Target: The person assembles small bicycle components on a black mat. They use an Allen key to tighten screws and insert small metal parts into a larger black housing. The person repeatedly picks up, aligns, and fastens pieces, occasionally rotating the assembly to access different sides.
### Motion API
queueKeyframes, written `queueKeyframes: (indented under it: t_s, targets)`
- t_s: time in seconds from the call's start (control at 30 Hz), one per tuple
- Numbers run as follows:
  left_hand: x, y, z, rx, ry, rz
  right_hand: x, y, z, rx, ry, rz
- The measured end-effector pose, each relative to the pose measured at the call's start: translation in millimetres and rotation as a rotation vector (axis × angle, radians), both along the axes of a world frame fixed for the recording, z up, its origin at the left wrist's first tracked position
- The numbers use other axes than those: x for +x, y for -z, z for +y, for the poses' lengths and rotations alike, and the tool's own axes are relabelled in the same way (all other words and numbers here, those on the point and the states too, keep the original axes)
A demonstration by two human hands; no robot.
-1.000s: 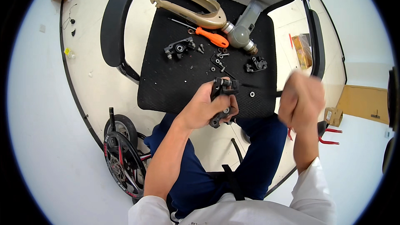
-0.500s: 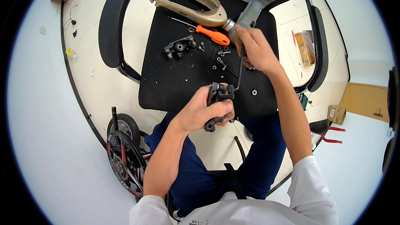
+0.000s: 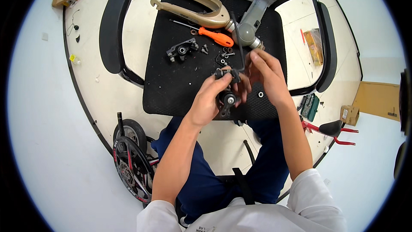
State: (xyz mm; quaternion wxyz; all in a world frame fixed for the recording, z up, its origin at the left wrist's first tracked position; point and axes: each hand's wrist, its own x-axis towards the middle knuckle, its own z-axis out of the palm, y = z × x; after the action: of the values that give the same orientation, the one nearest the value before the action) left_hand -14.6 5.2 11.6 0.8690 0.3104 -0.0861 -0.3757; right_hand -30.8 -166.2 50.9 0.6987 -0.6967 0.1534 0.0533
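Note:
A black bicycle brake caliper [image 3: 229, 99] is gripped in my left hand [image 3: 206, 103], its thumb pressed along the upper part. A long dark hex key [image 3: 238, 38] sits at the caliper's upper end, its long arm pointing away from me. Just right of the key's bend is my right hand [image 3: 271, 77], fingers bent and apart, partly blurred; nothing shows in them. Beyond my hands, a second brake caliper [image 3: 182, 50], an orange-handled screwdriver [image 3: 216, 37] and several small bolts [image 3: 226, 54] lie on the black chair seat [image 3: 167, 90]. A single nut [image 3: 260, 95] lies beside my right hand.
A gold bicycle fork [image 3: 206, 17] and a grey metal part with a round joint [image 3: 246, 34] lie on the far seat. Armrests [image 3: 113, 38] flank it. Wheels [image 3: 131, 167] stand at left. A red frame with a saddle [image 3: 331, 128] and a green case [image 3: 310, 107] are at right.
My right hand has come off the long end of the hex key and moved nearer. My left hand has raised and turned the caliper, and the key now points farther away.

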Motion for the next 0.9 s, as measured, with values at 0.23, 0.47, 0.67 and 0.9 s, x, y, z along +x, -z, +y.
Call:
queueKeyframes:
  t_s: [0.23,0.47,0.67,0.9]
  targets:
    - [13,10,-12,0.003,-0.247,0.132,-40,8,16,0.257,-0.160,0.164]
    - [17,20,-21,0.296,-0.192,0.098,-31,27,8,0.514,-0.102,0.194]
    - [22,31,-17,0.717,-0.119,-0.205,-20,57,-24,0.444,0.008,0.242]
    - [24,27,-24,0.596,-0.285,0.025,-7,65,-25,0.294,-0.008,0.181]
